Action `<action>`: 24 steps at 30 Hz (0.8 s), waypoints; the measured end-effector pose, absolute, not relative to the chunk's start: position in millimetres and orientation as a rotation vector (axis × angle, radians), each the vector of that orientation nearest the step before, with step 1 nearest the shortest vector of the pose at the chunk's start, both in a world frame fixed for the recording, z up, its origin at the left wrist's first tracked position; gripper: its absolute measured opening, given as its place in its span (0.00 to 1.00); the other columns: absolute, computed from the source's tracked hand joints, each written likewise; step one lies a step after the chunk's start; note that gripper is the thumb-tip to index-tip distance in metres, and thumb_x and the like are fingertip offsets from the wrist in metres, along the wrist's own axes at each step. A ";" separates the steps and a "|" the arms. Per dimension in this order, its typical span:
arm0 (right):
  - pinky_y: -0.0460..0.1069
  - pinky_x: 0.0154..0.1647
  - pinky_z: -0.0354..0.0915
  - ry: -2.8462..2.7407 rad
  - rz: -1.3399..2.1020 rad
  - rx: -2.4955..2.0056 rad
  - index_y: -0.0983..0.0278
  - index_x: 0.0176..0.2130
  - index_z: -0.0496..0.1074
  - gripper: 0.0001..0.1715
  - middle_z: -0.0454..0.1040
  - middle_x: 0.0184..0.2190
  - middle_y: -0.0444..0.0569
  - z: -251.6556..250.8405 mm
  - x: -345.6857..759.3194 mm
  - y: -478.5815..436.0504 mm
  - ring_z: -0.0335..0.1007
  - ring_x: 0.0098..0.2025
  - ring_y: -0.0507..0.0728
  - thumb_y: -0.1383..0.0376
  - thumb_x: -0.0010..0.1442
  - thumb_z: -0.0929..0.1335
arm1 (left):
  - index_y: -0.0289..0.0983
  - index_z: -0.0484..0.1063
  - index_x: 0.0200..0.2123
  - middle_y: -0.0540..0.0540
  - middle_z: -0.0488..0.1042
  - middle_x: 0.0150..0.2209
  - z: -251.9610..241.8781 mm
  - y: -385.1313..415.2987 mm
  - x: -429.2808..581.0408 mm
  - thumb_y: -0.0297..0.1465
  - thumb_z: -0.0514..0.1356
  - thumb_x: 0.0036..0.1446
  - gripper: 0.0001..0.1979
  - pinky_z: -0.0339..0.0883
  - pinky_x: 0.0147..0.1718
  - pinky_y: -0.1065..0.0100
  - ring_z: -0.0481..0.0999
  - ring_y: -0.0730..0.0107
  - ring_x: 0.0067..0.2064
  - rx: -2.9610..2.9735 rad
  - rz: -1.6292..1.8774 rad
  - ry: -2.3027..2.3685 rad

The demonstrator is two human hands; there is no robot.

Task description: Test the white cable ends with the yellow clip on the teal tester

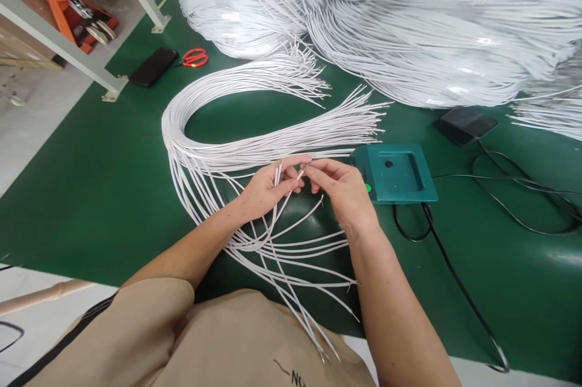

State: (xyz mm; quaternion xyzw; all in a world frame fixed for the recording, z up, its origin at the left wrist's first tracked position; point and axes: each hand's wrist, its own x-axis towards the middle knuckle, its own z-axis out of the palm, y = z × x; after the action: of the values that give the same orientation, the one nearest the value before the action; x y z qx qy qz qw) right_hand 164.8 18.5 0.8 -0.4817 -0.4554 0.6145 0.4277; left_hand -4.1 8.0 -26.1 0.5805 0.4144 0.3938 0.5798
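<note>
A curved bundle of thin white wires [218, 150] lies on the green table [91, 193], its loose ends fanned toward me and over the front edge. My left hand [268, 190] is closed round a few upright wire ends. My right hand [343, 190] pinches the tip of one white wire [301, 174] right beside the left hand's fingers. Both hands hover just left of a small teal box [395, 173] with a green light and a recessed top.
Large heaps of white wire [409, 29] fill the back of the table. A black foot pedal [466, 124] and black cables [513, 187] lie at the right. Red scissors [195, 57] and a black phone [153, 65] rest at the back left. An orange pallet jack [79, 17] stands on the floor.
</note>
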 end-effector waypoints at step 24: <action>0.47 0.29 0.68 -1.245 1.597 -1.232 0.63 0.36 0.73 0.17 0.73 0.29 0.44 -0.1 163.1 19.9 0.65 0.25 0.49 0.52 0.55 0.67 | 0.41 0.66 0.58 0.50 0.67 0.31 -24.3 14.5 -13.0 0.37 0.59 0.60 0.23 0.65 0.29 0.75 0.72 0.75 0.31 1.392 0.839 0.843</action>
State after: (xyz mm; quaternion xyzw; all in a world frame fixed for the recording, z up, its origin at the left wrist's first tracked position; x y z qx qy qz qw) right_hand 163.1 19.9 -0.1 -0.4815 -0.4867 0.6242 0.3764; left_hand -13.0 14.5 -24.3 0.6028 0.3652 0.3633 0.6093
